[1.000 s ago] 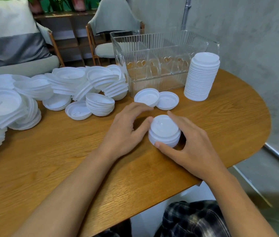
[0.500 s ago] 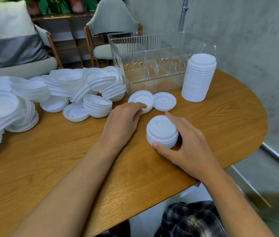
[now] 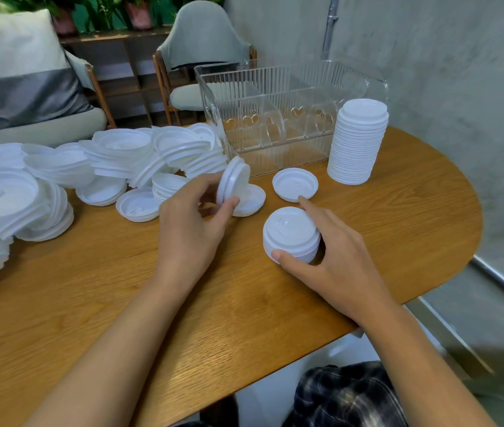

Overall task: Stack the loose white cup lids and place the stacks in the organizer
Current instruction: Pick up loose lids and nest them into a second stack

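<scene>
My left hand [image 3: 193, 224] pinches a single white lid [image 3: 233, 179], lifted and tilted on edge above another upturned lid [image 3: 252, 199] on the table. My right hand [image 3: 334, 257] grips a short stack of lids [image 3: 291, 234] standing on the wooden table [image 3: 244, 303], thumb in front and fingers behind. One more upturned lid [image 3: 295, 184] lies just beyond that stack. A tall stack of lids [image 3: 357, 141] stands to the right of the clear ribbed organizer [image 3: 275, 118], which shows dividers and no lids inside.
A big heap of loose white lids [image 3: 59, 180] covers the left part of the table. Chairs [image 3: 201, 57] and a cushion stand behind it. A grey wall is on the right. The table's rounded edge runs near my body.
My left hand let go of the short stack, reached to the upturned lids behind it and picked one up, tilting it on edge. My right hand kept hold of the short stack.
</scene>
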The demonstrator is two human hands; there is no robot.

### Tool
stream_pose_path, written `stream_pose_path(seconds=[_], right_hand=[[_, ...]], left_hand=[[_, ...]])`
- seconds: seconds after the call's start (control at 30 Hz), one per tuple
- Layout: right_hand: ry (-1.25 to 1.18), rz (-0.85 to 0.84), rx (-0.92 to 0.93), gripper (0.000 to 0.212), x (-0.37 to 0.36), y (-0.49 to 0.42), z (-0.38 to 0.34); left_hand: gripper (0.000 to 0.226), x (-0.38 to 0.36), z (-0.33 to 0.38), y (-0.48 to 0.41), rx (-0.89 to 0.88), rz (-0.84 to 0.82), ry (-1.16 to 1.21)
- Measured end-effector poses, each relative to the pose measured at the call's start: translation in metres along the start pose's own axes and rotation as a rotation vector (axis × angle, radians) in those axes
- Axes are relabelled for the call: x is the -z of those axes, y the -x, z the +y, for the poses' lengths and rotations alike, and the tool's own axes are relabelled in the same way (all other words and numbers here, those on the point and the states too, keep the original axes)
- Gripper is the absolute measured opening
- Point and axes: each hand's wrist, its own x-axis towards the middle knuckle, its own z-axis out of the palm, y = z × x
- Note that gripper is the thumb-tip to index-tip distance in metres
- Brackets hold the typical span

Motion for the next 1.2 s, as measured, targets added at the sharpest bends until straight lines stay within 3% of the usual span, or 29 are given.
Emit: stream_pose_path(seconds=[0.1, 0.2, 0.33, 0.57, 0.67, 0.83, 1.0, 1.2], right_hand=[[-0.012, -0.002, 0.006, 0.094, 0.000, 0.000, 0.000], [-0.023, 0.004, 0.020, 0.095, 0.000, -0.001, -0.001], [-0.024, -0.004, 0.043, 0.094, 0.000, 0.000, -0.001], [-0.023, -0.026, 0.059, 0.087, 0.000, 0.001, 0.001], [-0.045, -0.050, 0.071, 0.086, 0.000, 0.002, 0.000], [-0.058, -0.086, 0.084, 0.091, 0.002, 0.002, 0.000], [-0.098, -0.076, 0.043, 0.110, 0.000, 0.002, -0.002], [-0.045, -0.074, 0.070, 0.098, -0.002, 0.002, 0.000]], left_hand=[[0.046, 0.006, 0.011, 0.005, 0.169, -0.038, 0.327], [0.053, 0.003, 0.019, 0.010, 0.290, -0.200, 0.579], [0.040, -0.005, 0.010, 0.013, 0.253, -0.335, 0.435], [0.041, -0.010, 0.005, 0.020, 0.076, -0.327, 0.069], [0.054, -0.008, 0.003, 0.019, 0.071, -0.346, 0.085], [0.066, -0.002, 0.007, 0.016, 0.048, -0.586, 0.266], [0.068, -0.006, 0.009, 0.018, 0.041, -0.377, 0.148], [0.062, -0.018, 0.017, 0.024, -0.062, -0.340, -0.019]])
